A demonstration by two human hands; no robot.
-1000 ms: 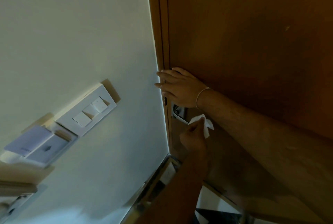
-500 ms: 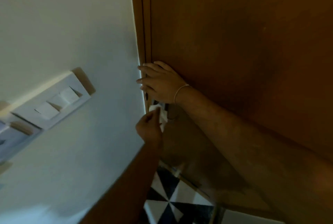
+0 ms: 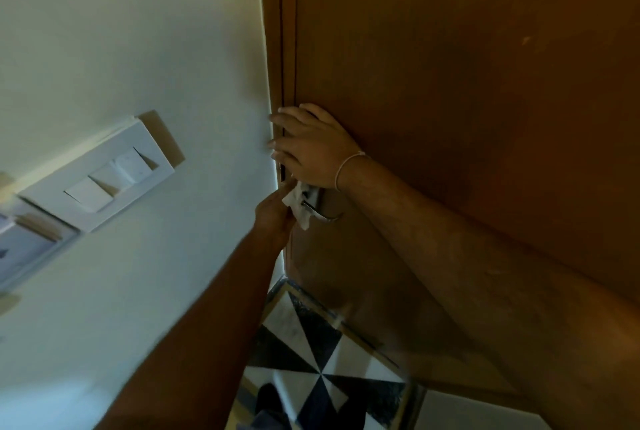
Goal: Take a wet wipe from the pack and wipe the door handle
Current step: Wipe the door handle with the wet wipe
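A white wet wipe point(image 3: 295, 204) is pinched in my left hand point(image 3: 273, 218), which presses it against the metal door handle point(image 3: 314, 205) at the edge of the brown wooden door point(image 3: 450, 66). Only a short shiny part of the handle shows; the rest is hidden by the wipe and my hands. My right hand point(image 3: 311, 145) lies flat on the door just above the handle, fingers spread and reaching over the door's edge. A thin bracelet circles that wrist. No wipe pack is in view.
A pale wall point(image 3: 138, 31) stands left of the door, with a white switch plate point(image 3: 100, 177) and a card holder point(image 3: 20, 249) at its far left. Below the door lies a black-and-white patterned floor tile point(image 3: 311, 360).
My left hand has carried the wipe leftward along the handle toward the door's edge, up under my right hand. My right hand stays on the door. The view has shifted.
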